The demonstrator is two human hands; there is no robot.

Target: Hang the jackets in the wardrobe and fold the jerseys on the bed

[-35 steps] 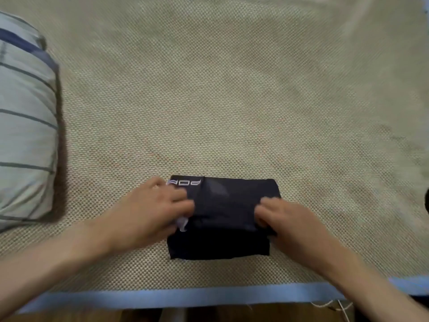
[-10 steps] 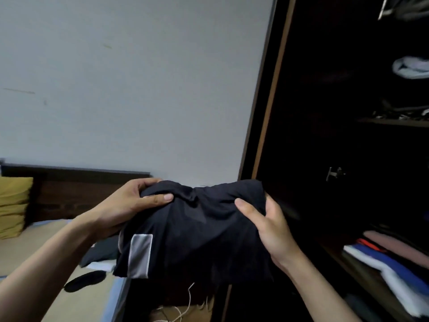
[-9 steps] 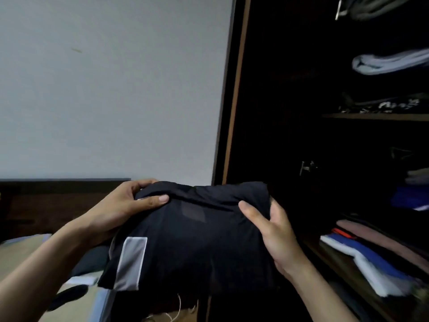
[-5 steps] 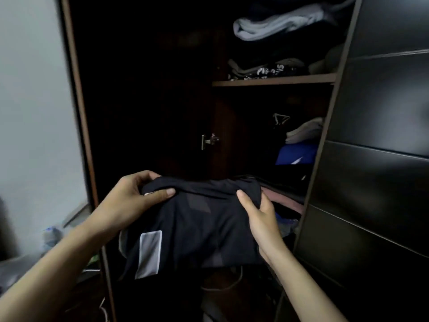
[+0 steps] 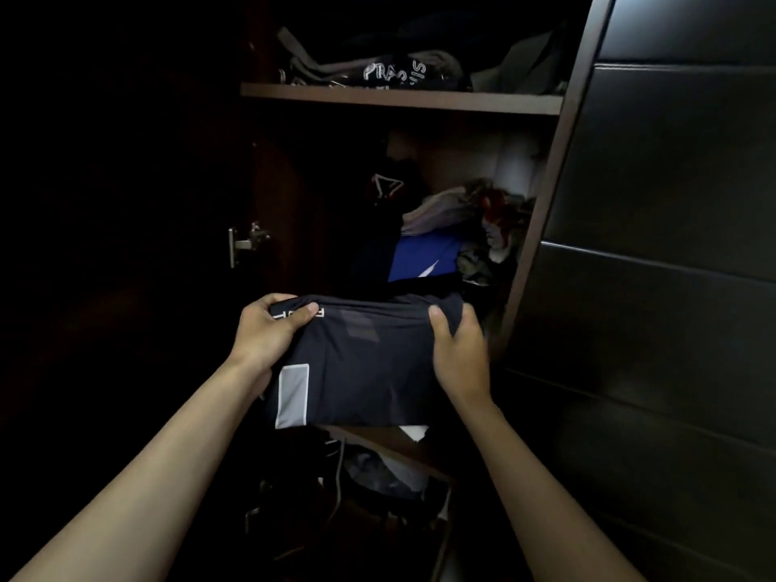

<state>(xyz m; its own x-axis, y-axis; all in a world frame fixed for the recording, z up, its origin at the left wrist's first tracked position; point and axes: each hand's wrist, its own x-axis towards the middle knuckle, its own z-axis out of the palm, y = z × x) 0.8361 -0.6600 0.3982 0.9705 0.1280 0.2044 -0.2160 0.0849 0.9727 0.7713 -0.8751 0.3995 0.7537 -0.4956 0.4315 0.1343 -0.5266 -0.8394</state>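
Observation:
A folded dark navy jersey (image 5: 365, 363) with a pale grey patch and white lettering is held flat in front of the open wardrobe. My left hand (image 5: 268, 329) grips its left far corner, thumb on top. My right hand (image 5: 460, 350) grips its right side, thumb on top. The jersey hovers at the level of the wardrobe's middle shelf, its far edge just before a stack of folded clothes with a blue garment (image 5: 424, 256) in it.
The upper shelf board (image 5: 399, 98) carries dark crumpled clothes with white lettering. A closed dark wardrobe door (image 5: 655, 245) stands at the right. A metal hinge (image 5: 245, 243) sits on the left inner wall. Below the jersey lie a lower shelf and tangled items.
I have turned from the bed to the wardrobe with the folded jersey in both hands. Since half a second ago the jersey has moved forward and up toward the middle shelf.

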